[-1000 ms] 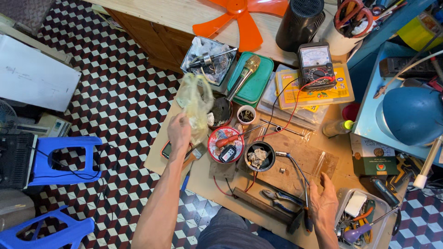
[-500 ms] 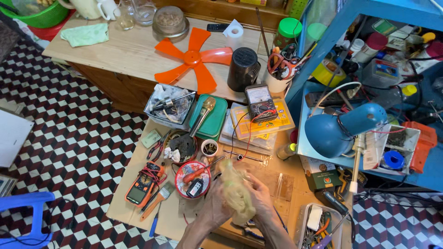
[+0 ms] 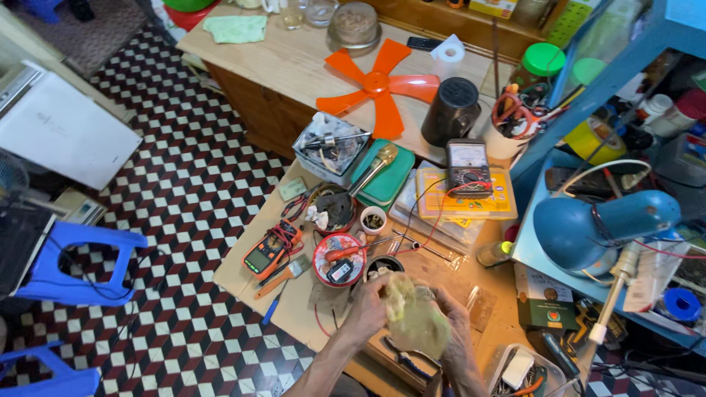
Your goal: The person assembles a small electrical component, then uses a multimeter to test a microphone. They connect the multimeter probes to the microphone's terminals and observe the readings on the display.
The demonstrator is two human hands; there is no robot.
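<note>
Both my hands hold a crumpled pale yellow-green plastic bag (image 3: 415, 320) over the near part of the wooden workbench (image 3: 294, 305). My left hand (image 3: 370, 303) grips its left side and my right hand (image 3: 454, 323) cups its right side. Just beyond the bag sit a small dark bowl (image 3: 382, 265) of small parts and a round red dish (image 3: 338, 259) holding a red screwdriver and a small black part. Pliers (image 3: 401, 354) lie under the bag near the bench's front edge.
An orange multimeter (image 3: 271, 250) lies left of the dish. Behind are a black analog meter (image 3: 469, 163) on a yellow box, a green case (image 3: 384, 179), an orange fan blade (image 3: 375, 84), a black cylinder (image 3: 450, 110). A blue lamp (image 3: 592, 228) and shelves stand right; blue stools (image 3: 70, 265) left.
A second ago my left hand alone held the bag out to the left and my right hand rested on the bench. Both hands now hold it bunched at the middle. The view has shifted.
</note>
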